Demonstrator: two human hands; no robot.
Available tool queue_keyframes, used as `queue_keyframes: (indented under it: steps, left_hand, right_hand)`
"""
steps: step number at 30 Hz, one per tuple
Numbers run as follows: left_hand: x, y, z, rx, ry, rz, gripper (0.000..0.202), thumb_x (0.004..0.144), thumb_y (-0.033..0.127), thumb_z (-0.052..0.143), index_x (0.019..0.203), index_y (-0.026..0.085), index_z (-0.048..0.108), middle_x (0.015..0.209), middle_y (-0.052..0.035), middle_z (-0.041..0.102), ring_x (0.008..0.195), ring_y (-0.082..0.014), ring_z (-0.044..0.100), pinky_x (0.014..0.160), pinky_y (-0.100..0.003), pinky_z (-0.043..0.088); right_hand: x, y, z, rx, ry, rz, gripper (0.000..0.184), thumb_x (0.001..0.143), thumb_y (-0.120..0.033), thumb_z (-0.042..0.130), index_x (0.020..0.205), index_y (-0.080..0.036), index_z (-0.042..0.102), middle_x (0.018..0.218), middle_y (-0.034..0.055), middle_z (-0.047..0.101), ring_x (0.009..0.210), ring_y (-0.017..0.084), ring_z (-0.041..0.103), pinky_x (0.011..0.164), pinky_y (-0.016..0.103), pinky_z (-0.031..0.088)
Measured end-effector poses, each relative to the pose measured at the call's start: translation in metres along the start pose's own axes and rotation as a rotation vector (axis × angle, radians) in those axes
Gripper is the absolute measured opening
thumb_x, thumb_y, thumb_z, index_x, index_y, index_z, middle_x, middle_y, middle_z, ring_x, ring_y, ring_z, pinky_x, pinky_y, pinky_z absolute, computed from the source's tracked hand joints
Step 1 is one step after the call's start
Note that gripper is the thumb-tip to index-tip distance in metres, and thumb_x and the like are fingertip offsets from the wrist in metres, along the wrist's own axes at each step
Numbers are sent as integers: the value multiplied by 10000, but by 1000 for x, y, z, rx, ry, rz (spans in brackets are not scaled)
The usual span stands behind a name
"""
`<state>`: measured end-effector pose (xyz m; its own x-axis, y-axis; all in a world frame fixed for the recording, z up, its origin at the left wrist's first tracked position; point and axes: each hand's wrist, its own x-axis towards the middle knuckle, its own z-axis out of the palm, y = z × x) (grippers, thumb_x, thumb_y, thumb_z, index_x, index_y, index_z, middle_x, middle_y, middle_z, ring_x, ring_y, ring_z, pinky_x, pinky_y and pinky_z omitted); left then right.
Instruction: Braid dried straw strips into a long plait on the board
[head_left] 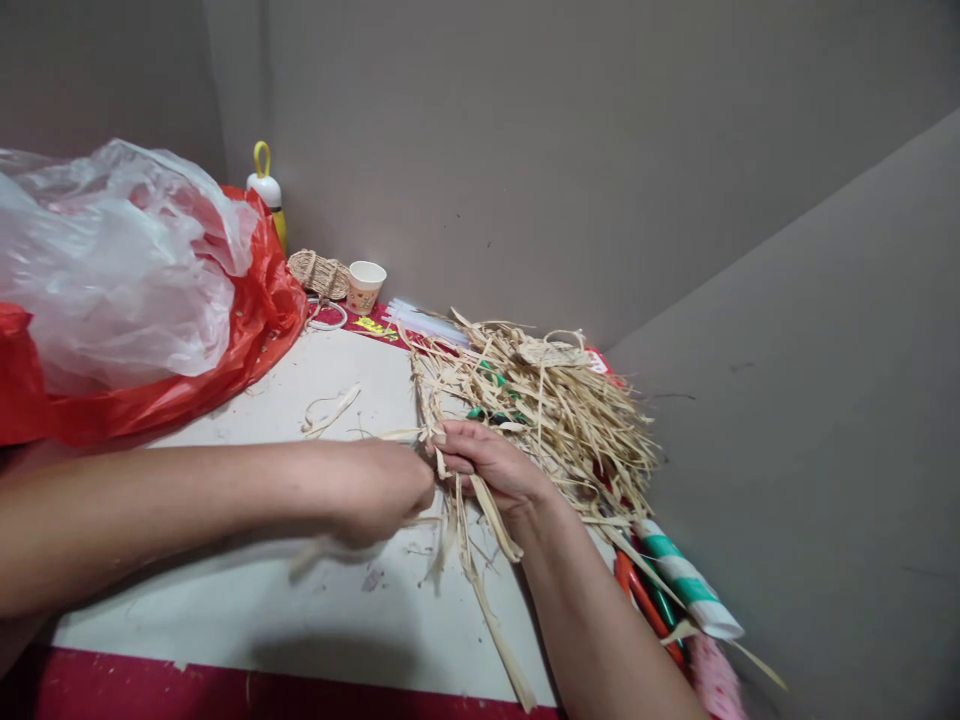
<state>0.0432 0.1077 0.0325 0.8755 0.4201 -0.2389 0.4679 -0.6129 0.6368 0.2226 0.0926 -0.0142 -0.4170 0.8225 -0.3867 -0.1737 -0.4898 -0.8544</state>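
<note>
My right hand pinches a braid of pale dried straw strips between thumb and fingers. Above the fingers the plaited part runs up toward the pile; loose strip ends hang below over the white board. Just left of it, my left hand is curled into a fist, somewhat blurred. A straw strip shows at its underside, and a smeared pale end trails below the wrist; the fingertips are hidden. Behind my right hand lies a big heap of straw strips.
A white board covers a dark red tabletop. At left sits a red and clear plastic bag. Along the back are a yellow-white bottle, a woven straw sole, a paper cup and clear sticks. A green-striped roll lies right.
</note>
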Motion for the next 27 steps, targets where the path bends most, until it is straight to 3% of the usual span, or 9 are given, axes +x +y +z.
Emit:
queue_keyframes:
  steps: [2, 5, 7, 12, 18, 23, 27]
  left_hand:
    - [-8, -5, -24, 74, -28, 47, 174, 571, 45, 510, 488, 191, 464, 450, 39, 429, 414, -94, 314, 439, -245, 241]
    - [-8, -19, -53, -92, -8, -54, 135, 594, 62, 492, 619, 188, 535, 488, 40, 529, 435, -98, 448, 446, -204, 303]
    - [-3, -31, -62, -230, -4, -98, 131, 638, 91, 474, 693, 190, 540, 501, 38, 564, 436, -109, 500, 454, -196, 352]
    - [12, -51, -53, -454, -74, -79, 85, 735, 215, 513, 690, 165, 565, 526, 26, 578, 435, -86, 519, 481, -184, 400]
    - [16, -48, -45, -530, 23, -125, 91, 719, 227, 563, 656, 161, 555, 494, 41, 544, 386, -62, 465, 422, -166, 342]
    - [17, -43, -43, -531, 108, -210, 58, 659, 168, 599, 628, 167, 550, 408, 81, 433, 346, -41, 353, 372, -162, 247]
    - [21, -43, -34, -619, 125, -261, 47, 634, 137, 594, 616, 161, 558, 408, 82, 406, 352, -31, 315, 362, -162, 208]
  right_hand:
    - [0, 0, -1, 12, -9, -7, 202, 708, -241, 680, 654, -148, 509, 423, -113, 298, 338, 20, 197, 328, 150, 173]
    - [-1, -1, -1, 1, 2, 6, 175, 726, -256, 669, 689, -139, 544, 427, -107, 304, 343, 21, 194, 322, 146, 171]
    - [-1, 0, -1, -3, 8, 12, 166, 743, -268, 657, 709, -135, 564, 434, -102, 310, 346, 21, 197, 321, 144, 173]
    - [0, 0, -3, 8, -6, 14, 164, 747, -267, 653, 723, -131, 565, 434, -108, 300, 341, 20, 199, 318, 140, 182]
    - [1, -1, -2, 5, 6, 3, 168, 737, -263, 662, 731, -129, 561, 425, -112, 305, 332, 17, 194, 316, 137, 175]
    - [0, 0, -1, 9, 9, -4, 170, 741, -268, 661, 726, -130, 562, 420, -108, 311, 329, 20, 208, 315, 141, 178]
    - [1, 0, -1, 9, 8, -7, 167, 737, -270, 662, 731, -134, 565, 419, -107, 320, 325, 22, 215, 315, 144, 187]
